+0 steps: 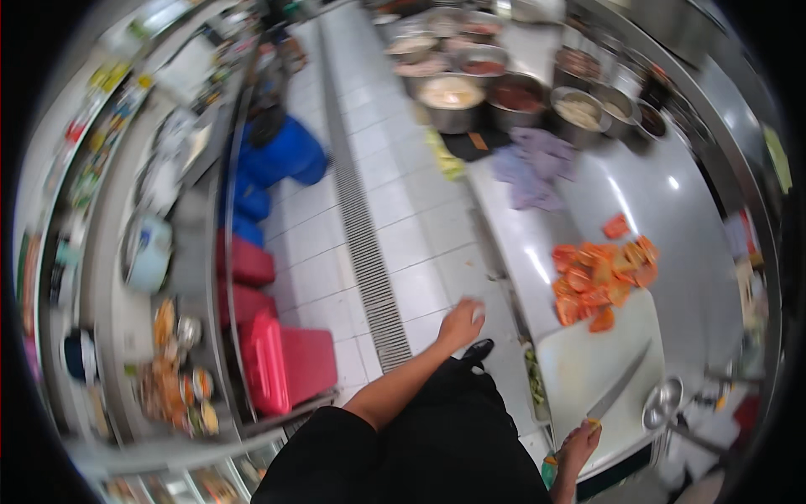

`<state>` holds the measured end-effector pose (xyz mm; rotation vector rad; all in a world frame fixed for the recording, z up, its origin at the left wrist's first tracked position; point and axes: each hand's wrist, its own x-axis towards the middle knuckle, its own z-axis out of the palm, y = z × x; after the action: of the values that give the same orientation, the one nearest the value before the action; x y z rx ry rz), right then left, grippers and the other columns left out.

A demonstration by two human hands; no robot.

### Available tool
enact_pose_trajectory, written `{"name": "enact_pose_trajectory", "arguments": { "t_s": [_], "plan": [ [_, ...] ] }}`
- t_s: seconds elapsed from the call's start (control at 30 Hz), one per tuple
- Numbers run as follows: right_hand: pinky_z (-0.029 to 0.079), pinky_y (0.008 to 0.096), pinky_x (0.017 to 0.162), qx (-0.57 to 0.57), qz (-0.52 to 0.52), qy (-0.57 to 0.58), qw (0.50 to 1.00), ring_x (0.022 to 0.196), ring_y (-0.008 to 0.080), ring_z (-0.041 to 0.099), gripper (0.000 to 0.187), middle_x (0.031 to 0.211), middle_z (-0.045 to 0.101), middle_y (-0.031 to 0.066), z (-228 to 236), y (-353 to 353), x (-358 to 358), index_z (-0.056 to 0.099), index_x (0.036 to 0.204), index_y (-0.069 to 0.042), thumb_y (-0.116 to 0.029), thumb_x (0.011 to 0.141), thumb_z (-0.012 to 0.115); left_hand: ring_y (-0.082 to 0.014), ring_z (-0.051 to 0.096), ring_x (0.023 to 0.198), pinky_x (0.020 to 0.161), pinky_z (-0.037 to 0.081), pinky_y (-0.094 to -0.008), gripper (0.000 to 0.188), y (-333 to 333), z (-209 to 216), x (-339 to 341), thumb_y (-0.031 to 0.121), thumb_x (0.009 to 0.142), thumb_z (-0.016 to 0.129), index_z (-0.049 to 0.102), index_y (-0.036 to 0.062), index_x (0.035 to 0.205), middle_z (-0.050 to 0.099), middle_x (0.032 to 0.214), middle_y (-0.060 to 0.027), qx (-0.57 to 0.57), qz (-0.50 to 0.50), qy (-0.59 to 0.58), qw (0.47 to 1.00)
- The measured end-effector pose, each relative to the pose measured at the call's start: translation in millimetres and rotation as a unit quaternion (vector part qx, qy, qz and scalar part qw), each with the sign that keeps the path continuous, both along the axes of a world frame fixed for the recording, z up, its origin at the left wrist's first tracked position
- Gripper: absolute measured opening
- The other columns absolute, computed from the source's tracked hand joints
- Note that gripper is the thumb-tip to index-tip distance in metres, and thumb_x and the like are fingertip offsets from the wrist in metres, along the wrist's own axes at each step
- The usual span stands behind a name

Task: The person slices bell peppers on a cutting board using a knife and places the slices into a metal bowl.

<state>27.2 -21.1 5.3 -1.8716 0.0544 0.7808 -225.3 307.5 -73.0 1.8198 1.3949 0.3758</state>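
Observation:
My right hand [579, 447] is closed around the yellow handle of a kitchen knife [620, 384]. Its long blade lies over the white cutting board [579, 357], pointing away from me to the right. Beyond the board's far edge, on the steel table, is a heap of cut orange-red vegetable pieces [598, 273]; their exact kind is unclear. One piece [616, 226] sits apart from the heap. My left hand [462, 325] hangs over the floor, left of the table. Its fingers are slightly blurred and loosely bent, with nothing visible in them.
A purple cloth [537, 168] lies farther up the steel table [672, 197], before several metal pots of food [452, 97]. Right of the board is a steel ladle [662, 401]. Across the tiled aisle stand a red bin [294, 365] and blue barrels [285, 151], under a cluttered counter.

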Motion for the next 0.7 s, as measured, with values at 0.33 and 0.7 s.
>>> {"name": "enact_pose_trajectory", "arguments": {
  "t_s": [0.33, 0.7],
  "plan": [
    [0.045, 0.0274, 0.056, 0.120, -0.027, 0.201, 0.972, 0.059, 0.0111, 0.052, 0.028, 0.072, 0.053, -0.0036, -15, 60, 56, 0.051, 0.098, -0.016, -0.041, 0.101, 0.063, -0.0425, 0.068, 0.113, 0.101, 0.053, -0.0496, 0.044, -265, -114, -289, 0.032, 0.087, 0.053, 0.077, 0.0045, 0.111, 0.073, 0.118, -0.0238, -0.264, 0.246, 0.223, 0.906],
    [0.044, 0.0301, 0.067, 0.163, -0.042, 0.178, 0.970, 0.069, 0.0136, 0.047, 0.033, 0.077, 0.048, -0.0030, -39, 83, 41, 0.051, 0.094, -0.013, -0.043, 0.103, 0.061, -0.0375, 0.071, 0.109, 0.095, 0.055, -0.0448, 0.040, -309, -102, -317, 0.034, 0.086, 0.058, 0.078, 0.0081, 0.109, 0.075, 0.114, -0.0216, -0.260, 0.419, 0.085, 0.866]
  ]
}}
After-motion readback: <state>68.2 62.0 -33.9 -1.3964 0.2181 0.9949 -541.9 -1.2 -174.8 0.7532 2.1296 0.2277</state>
